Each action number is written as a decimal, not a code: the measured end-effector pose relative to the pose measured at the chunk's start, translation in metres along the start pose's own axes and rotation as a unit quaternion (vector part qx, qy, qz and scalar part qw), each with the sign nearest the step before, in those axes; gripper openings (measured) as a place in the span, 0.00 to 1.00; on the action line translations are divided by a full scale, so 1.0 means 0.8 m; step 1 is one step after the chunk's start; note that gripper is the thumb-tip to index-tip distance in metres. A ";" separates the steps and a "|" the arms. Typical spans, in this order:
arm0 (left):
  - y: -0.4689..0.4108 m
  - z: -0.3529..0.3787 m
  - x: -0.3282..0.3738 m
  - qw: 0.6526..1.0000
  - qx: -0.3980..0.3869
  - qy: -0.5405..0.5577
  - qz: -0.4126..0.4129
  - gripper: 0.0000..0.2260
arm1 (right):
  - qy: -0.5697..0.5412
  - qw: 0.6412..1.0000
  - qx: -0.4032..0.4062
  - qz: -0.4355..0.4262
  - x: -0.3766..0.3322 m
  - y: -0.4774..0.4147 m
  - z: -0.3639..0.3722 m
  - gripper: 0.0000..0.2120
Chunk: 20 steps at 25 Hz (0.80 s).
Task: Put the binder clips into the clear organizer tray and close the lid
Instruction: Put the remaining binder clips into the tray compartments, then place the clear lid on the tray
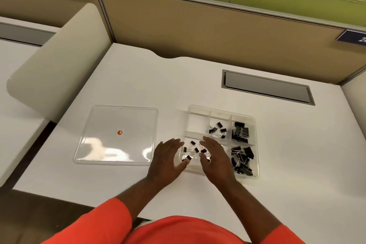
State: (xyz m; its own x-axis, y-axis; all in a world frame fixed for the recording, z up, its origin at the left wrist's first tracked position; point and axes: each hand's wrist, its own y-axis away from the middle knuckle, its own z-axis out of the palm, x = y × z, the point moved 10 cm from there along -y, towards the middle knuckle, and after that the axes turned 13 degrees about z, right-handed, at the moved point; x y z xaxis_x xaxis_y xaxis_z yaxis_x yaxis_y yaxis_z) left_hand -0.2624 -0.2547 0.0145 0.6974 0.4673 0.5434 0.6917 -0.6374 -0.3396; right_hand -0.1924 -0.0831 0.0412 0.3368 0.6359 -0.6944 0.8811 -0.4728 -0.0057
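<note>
The clear organizer tray [255,125] sits on the white desk, split into several compartments. Small black binder clips [191,151] lie in its near-left compartment, more small clips [217,130] in the middle one, and large clips [241,159] fill the two right ones. The far-left compartment holds nothing. My left hand [168,161] and my right hand [214,159] hover on either side of the near-left compartment, palms facing, fingers apart, holding nothing. The clear lid [118,144] lies flat to the tray's left with a small orange dot at its centre.
A grey cable hatch [267,86] is set into the white desk [138,77] behind the tray. Tan partition walls close the back, and a beige divider [57,61] stands on the left. My orange sleeves fill the bottom.
</note>
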 end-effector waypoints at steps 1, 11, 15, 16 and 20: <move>0.003 -0.003 -0.005 1.000 -0.005 -0.005 -0.002 0.28 | 0.024 1.000 -0.007 0.005 0.001 0.001 0.005 0.23; 0.065 -0.046 -0.039 0.990 -0.062 -0.108 -0.060 0.34 | 0.226 0.969 -0.089 -0.036 -0.009 0.035 0.041 0.43; 0.106 -0.070 -0.063 0.973 -0.095 -0.170 -0.122 0.39 | 0.220 0.969 -0.093 -0.056 -0.031 0.037 0.063 0.45; 0.114 -0.078 -0.069 0.968 -0.107 -0.182 -0.135 0.40 | 0.223 0.968 -0.099 -0.064 -0.042 0.040 0.073 0.45; 0.131 -0.124 -0.119 0.954 -0.107 -0.205 -0.189 0.44 | 0.214 0.966 -0.097 -0.112 -0.098 0.044 0.112 0.45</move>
State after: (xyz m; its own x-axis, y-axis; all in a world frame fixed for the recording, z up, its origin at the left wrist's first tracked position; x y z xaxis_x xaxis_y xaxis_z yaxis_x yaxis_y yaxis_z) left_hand -0.2749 -0.4269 0.0038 0.4512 0.8607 0.2358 0.8846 -0.4663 0.0094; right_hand -0.2175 -0.2040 0.0313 0.2009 0.9220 -0.3311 0.9793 -0.1981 0.0426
